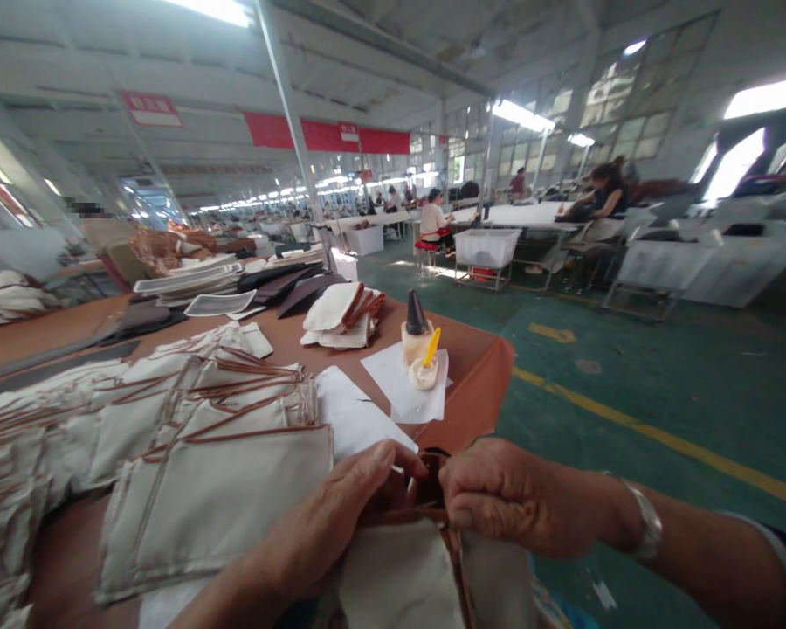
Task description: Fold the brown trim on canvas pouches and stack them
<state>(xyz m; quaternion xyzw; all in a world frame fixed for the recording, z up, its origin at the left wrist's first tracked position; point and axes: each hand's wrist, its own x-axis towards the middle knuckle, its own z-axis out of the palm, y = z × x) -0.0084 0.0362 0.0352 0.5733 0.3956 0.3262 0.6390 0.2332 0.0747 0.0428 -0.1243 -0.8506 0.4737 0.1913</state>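
A cream fabric piece with brown edging (399, 568) is held up at the bottom centre, near the table's front edge. My left hand (360, 489) is closed on its brown upper edge, thumb and fingers around the opening. On the right side of that opening, my right hand (498, 494) is curled into a fist gripping the brown edge. Dark brown material shows between the hands. Left of my hands lies a flat cream sewn panel (223, 498), in front of overlapping rows of similar panels (236, 376).
Beyond my hands, a bottle with a black cone top (417, 314) and a small cup with a yellow tool (424, 371) stand on white paper (393, 371). A folded stack (334, 310) lies behind. People work at far tables near white bins (488, 247).
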